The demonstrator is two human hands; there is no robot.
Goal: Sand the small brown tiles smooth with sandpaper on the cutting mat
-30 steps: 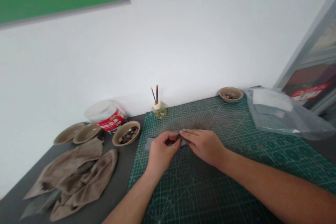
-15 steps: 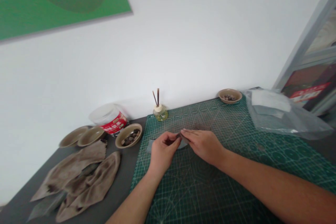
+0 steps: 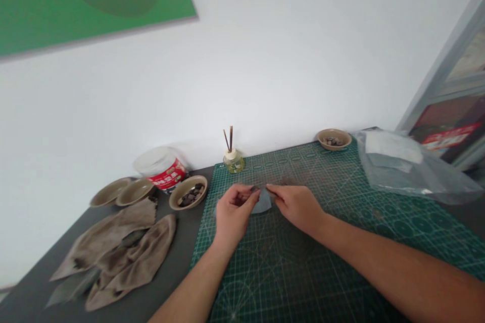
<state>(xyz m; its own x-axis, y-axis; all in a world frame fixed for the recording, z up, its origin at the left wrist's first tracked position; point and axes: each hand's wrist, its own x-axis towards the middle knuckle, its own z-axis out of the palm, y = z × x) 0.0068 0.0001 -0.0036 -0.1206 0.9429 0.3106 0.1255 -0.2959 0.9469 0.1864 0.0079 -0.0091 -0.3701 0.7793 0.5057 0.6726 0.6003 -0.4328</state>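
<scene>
My left hand (image 3: 234, 212) is closed in a pinch on a small dark piece (image 3: 254, 189), mostly hidden by the fingers. A small thin grey-blue sheet (image 3: 262, 203) shows between my hands, low over the green cutting mat (image 3: 265, 272). My right hand (image 3: 297, 204) is closed, its thumb and finger meeting the sheet's upper edge. The fingertips of the two hands are a small distance apart. What the sheet is made of, I cannot tell.
Left of the mat lie brown cloths (image 3: 147, 257), a bowl of dark stones (image 3: 188, 193), two other bowls (image 3: 134, 193) and a red-labelled tub (image 3: 162, 167). At the back stand a reed diffuser (image 3: 233, 160) and another bowl (image 3: 334, 139). A clear plastic bag (image 3: 401, 166) lies right.
My right fingertips have drawn away to the right from my left ones, and more of the grey-blue sheet shows between them. The whole view has shifted slightly.
</scene>
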